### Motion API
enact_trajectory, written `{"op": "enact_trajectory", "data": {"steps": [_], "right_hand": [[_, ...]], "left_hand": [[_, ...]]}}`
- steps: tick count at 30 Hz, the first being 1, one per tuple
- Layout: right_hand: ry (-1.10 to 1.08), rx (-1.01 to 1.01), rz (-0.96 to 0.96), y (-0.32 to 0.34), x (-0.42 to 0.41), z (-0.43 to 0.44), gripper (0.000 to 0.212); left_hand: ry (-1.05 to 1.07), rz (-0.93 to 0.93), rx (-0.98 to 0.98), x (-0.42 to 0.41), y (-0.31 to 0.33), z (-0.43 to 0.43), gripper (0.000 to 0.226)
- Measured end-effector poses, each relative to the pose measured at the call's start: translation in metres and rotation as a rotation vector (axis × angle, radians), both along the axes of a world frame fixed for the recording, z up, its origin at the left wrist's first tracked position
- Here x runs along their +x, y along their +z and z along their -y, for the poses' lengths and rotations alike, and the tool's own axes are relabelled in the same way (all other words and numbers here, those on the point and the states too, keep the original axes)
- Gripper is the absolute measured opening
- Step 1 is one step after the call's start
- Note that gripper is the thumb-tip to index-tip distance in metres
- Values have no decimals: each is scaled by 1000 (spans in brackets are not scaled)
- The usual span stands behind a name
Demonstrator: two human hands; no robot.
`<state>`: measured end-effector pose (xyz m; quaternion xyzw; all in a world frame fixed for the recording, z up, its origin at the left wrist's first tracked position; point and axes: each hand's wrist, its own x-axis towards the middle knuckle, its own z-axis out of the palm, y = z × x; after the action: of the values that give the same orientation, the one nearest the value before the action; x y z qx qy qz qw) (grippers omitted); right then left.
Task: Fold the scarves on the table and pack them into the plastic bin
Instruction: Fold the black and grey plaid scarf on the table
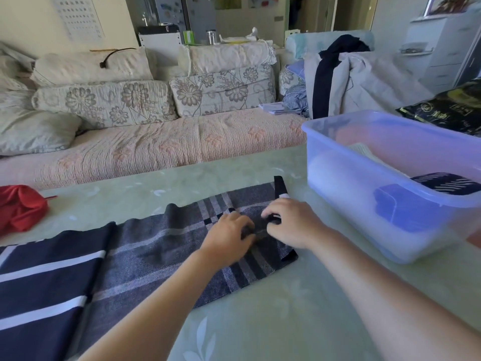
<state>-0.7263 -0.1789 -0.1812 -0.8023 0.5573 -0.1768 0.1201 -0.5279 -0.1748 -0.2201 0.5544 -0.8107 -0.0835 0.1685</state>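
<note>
Both hands are down on the grey plaid scarf (161,246), which lies flat across the table (273,321). The left hand (229,230) and right hand (291,222) sit close together near its right end, fingers curled, pinching a dark bunch of its fabric between them. The plastic bin (338,131) stands just right, a folded dark scarf (447,183) inside.

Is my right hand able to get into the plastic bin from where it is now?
Probably yes. The plastic bin stands lidless just right of the right hand, with bare table between them. Only the plaid scarf it pinches, along with the left hand, occupies it.
</note>
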Motion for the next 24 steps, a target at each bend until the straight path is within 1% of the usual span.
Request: {"op": "enact_trajectory", "data": {"steps": [1,3,4,5,6,7,9,10,12,14,15,17,18,19,20,21,22,23,24], "right_hand": [[54,25,-69,0,0,-4,39],[111,139,-169,-2,-3,-11,50],[129,167,-235,-4,-6,-14,53],[140,157,-325,-4,-9,-15,56],[134,125,-420,-4,-14,-17,57],[105,92,-494,-2,-18,-18,56],[12,25,-605,4,-26,-23,48],[-49,-13,-671,6,-30,-25,42],[-193,-31,-806,11,-38,-30,33],[-332,36,-866,15,-46,-34,31],[-381,74,-871,16,-49,-36,32],[-436,99,-881,17,-49,-40,34],[-429,66,-911,16,-46,-42,35],[-392,10,-937,15,-43,-44,36],[-323,-59,-905,12,-39,-45,39],[-217,-105,-797,7,-36,-46,42],[-106,-90,-646,3,-33,-48,45],[-22,-6,-500,-1,-31,-50,49],[24,106,-400,-5,-30,-52,52]], "left_hand": [[-23,34,-16,-2,-2,-8,37],[-57,98,-28,-8,-4,-24,58],[-72,121,-40,-11,-6,-31,64],[-83,129,-53,-15,-7,-37,64],[-90,115,-60,-18,-8,-40,60],[-96,82,-62,-22,-8,-43,51],[-112,11,-58,-30,-6,-47,27],[-117,-12,-62,-35,-4,-50,19],[-111,-77,-62,-45,3,-57,12],[-116,-183,-11,-53,11,-64,12],[-142,-207,35,-58,15,-67,12],[-245,-161,99,-65,19,-72,11],[-276,-158,122,-66,19,-73,11],[-275,-196,126,-67,19,-72,13],[-237,-242,99,-66,20,-70,15],[-169,-242,21,-65,17,-65,20],[-96,-168,-63,-62,12,-61,27],[-33,-45,-74,-60,7,-58,35],[7,79,-6,-56,1,-58,44]]}}
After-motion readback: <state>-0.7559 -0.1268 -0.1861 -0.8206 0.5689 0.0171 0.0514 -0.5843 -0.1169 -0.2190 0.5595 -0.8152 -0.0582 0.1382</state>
